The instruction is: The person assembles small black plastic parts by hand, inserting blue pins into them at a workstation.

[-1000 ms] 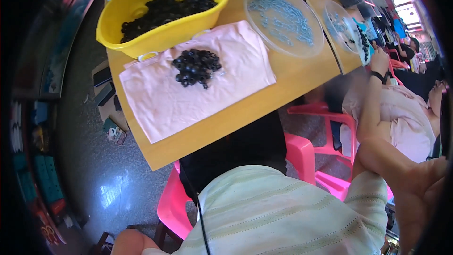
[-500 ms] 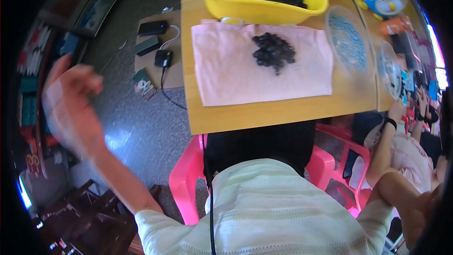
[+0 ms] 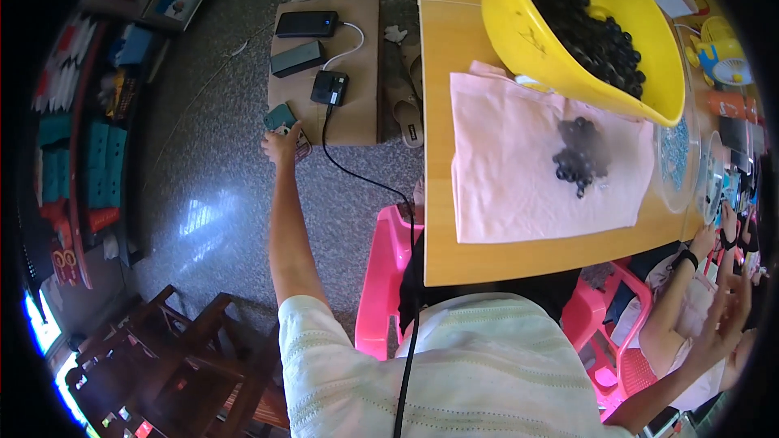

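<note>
My left hand (image 3: 281,144) reaches down beside the table, its thumb and fingers around the near end of a flat phone (image 3: 280,116). The phone has a green part and a patterned part, and my hand hides some of it. It lies at the near left edge of a brown cardboard piece (image 3: 363,57). My right hand (image 3: 728,320) is raised at the far right, slightly smeared, with its fingers apart and nothing visible in them. On the table, dark round beads (image 3: 581,154) lie piled on a pink cloth (image 3: 511,203).
A yellow basin (image 3: 519,45) of dark beads stands behind the cloth. The cardboard carries a black box with a cable (image 3: 329,88), a dark block (image 3: 297,58) and a power bank (image 3: 307,24). A co-worker's arm (image 3: 669,292) is at right, near a pink chair (image 3: 637,316).
My left hand has swung in from the far left onto the phone. My right hand now shows raised at the right. The view has turned left, shifting the table rightward.
</note>
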Demonstrator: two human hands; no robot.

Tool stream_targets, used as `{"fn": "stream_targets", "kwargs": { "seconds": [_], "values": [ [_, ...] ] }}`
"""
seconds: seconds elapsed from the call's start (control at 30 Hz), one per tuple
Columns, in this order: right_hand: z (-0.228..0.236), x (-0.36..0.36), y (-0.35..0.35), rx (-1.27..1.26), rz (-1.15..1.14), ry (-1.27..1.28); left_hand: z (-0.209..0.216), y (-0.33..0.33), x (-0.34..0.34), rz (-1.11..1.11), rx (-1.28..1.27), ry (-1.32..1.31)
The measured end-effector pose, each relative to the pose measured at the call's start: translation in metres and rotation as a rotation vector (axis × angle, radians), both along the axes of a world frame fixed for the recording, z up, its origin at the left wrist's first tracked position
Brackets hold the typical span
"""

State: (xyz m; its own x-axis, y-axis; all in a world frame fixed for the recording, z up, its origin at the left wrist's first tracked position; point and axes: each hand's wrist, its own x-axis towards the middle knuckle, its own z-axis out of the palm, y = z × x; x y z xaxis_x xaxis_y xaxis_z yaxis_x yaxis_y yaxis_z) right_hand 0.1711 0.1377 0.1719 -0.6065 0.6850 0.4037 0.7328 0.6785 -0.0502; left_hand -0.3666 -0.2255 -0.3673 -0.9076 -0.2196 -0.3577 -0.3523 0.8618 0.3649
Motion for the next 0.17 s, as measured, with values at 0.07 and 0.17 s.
{"fn": "stream_targets", "kwargs": {
  "seconds": [0.07,0.17],
  "values": [
    [-0.021,-0.001,0.001,-0.126,-0.081,-0.058,-0.004,0.017,-0.003,0.021,-0.095,-0.034],
    [-0.034,-0.003,-0.007,-0.189,-0.180,-0.095,-0.011,0.015,-0.007,0.023,-0.215,-0.106]
  ]
}}
